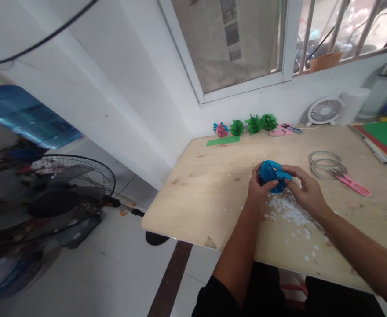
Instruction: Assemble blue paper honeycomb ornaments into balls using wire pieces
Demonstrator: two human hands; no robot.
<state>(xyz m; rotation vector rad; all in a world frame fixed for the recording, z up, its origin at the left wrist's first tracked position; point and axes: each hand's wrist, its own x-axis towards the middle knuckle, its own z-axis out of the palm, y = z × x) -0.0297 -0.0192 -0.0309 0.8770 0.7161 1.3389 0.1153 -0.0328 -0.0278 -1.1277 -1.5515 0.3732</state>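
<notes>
A blue folded-paper piece with layered pleats is held above the wooden table. My left hand is closed round its left side, thumb across the front. On the right edge, my right hand pinches it between thumb and fingers. White paper scraps lie scattered on the table below and between my forearms. To the right of my right hand lie metal rings and a small pink-handled tool, its tip resting over a ring.
Along the wall stand green paper ornaments and a pink-and-blue one, behind a green paper strip. A small white fan and coloured sheets are at the right. A large floor fan stands left of the table.
</notes>
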